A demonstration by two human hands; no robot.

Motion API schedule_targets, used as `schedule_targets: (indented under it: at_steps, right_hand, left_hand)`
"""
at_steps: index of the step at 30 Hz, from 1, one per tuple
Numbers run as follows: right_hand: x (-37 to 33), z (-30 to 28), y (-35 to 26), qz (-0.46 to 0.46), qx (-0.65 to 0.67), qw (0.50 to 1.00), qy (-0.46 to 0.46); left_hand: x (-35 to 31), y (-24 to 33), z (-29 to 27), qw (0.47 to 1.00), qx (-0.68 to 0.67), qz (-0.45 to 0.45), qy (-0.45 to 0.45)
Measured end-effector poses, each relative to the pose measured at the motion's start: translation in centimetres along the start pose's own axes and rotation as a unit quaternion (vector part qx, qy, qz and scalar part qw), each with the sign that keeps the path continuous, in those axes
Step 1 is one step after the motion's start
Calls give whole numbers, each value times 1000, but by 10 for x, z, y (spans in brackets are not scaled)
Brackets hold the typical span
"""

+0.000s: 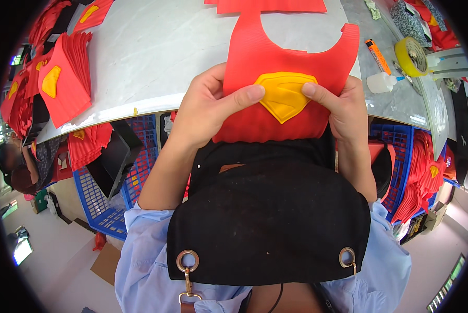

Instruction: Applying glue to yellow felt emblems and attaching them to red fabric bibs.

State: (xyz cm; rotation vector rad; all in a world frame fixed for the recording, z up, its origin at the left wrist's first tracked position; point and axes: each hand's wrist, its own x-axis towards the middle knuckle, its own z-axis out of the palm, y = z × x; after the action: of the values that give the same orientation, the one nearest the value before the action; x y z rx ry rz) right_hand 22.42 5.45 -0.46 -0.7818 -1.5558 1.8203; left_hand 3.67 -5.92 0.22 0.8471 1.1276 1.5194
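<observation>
Between both hands is a red fabric piece (291, 60) with a curved neckline cut into its top edge. A yellow shield-shaped patch (283, 95) with a raised design lies on its middle. My left hand (205, 101) grips the left side of the piece, its thumb pressing the patch's upper left corner. My right hand (344, 107) grips the right side, thumb on the patch's upper right corner. The other fingers of both hands are hidden behind the fabric. Its lower edge hangs just over the black apron (265, 219).
On the grey table (155, 57), stacked red pieces with yellow patches (69, 78) stand at left. Yellow tape (411, 56), an orange marker-like tube (378, 56) and a small white bottle (381, 82) lie at right. Blue crates (101, 198) holding red pieces flank me below. Another person works far left.
</observation>
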Motion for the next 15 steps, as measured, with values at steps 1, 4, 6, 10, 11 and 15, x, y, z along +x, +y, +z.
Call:
schedule_targets:
  at_steps: [1, 4, 6, 10, 11, 15]
  right_hand:
    - [0, -1, 0, 0, 0, 1000, 0]
    - [1, -3, 0, 3, -7, 1000, -11]
    - [1, -3, -2, 8, -8, 1000, -12]
    - [1, -4, -4, 19, -12, 1000, -22]
    - [2, -5, -4, 19, -15, 999, -28]
    - [2, -7, -4, 22, 5, 998, -52]
  left_hand:
    - [1, 1, 0, 1000, -14, -26, -6]
    - [5, 4, -1, 996, -42, -77, -18]
    - [6, 5, -2, 994, -51, -96, -22]
    - [8, 4, -5, 991, -55, -120, -30]
    - [8, 4, -7, 990, -55, -127, -33]
    - [10, 3, -11, 990, -61, -109, -58]
